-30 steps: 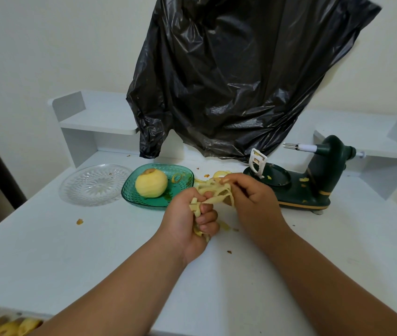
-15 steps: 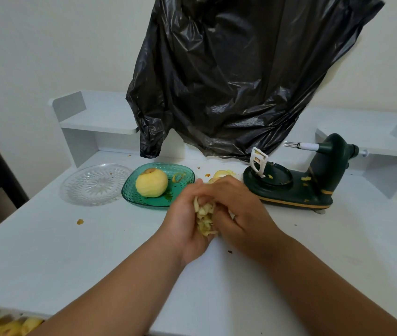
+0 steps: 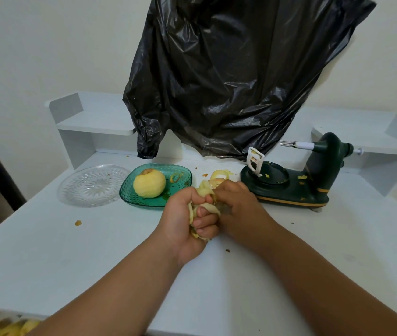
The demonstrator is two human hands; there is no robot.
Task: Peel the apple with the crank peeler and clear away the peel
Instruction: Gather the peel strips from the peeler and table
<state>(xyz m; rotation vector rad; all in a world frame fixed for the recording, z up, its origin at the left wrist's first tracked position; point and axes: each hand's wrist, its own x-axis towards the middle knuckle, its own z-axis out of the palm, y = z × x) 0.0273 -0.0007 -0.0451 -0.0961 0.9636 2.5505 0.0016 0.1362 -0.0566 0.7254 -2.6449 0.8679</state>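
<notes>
Head view: apple [image 3: 149, 183] peeled, resting in green dish [image 3: 129, 194]. My left hand [image 3: 187, 223] fists the peel [image 3: 203, 207]; right hand [image 3: 238, 209] pinches it. Clearing step; next, collect far strip [image 3: 219, 176], bin.

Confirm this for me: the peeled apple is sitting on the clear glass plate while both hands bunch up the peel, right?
Not quite. The head view shows the peeled apple on the green dish; the clear glass plate beside it holds none. Both hands, left and right, do bunch the peel.
</notes>
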